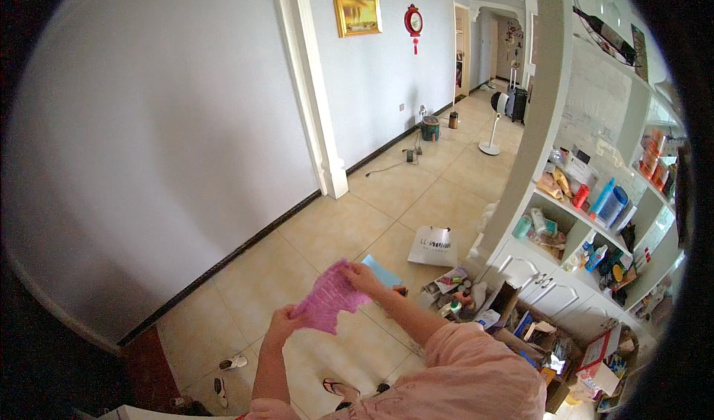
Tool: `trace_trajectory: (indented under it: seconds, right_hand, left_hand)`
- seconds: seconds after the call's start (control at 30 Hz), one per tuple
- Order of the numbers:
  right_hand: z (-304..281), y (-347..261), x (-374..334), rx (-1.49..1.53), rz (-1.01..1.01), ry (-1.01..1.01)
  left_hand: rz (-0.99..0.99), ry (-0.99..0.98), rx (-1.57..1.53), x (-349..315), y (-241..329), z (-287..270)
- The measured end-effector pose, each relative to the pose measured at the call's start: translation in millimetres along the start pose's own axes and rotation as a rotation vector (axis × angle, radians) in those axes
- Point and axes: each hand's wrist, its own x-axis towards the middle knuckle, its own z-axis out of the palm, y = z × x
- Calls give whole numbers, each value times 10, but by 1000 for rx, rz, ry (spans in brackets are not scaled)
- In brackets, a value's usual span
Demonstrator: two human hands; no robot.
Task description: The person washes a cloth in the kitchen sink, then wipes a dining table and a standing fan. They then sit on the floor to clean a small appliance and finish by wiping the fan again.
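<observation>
A purple-pink cloth (327, 299) is stretched in the air between my two hands, above the tiled floor. My left hand (284, 320) pinches its left edge, and my right hand (362, 277) grips the upper right corner. The cloth's lower edge hangs loose in an uneven point. Just behind my right hand lies a light blue flat item (383, 270), partly hidden by the hand and forearm.
A white paper bag (433, 247) stands ahead on the floor. Open boxes of mixed goods (535, 338) crowd the right, below packed shelves (595, 189). White shoes (233, 362) lie at lower left. Farther off are a white fan (489, 148) and a cable (387, 170).
</observation>
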Motion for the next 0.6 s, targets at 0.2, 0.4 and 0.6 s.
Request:
trace_trajectory:
  seconds: [0.2, 0.4, 0.6]
  right_hand:
    - [497, 47, 620, 269, 189, -78]
    - [1415, -259, 1256, 179, 121, -260]
    - [2474, -86, 1752, 123, 194, -703]
  left_hand:
    - [151, 124, -463, 256, 134, -634]
    - [87, 429, -459, 173, -205, -1523]
    - [-75, 834, -743, -505, -737, -1957]
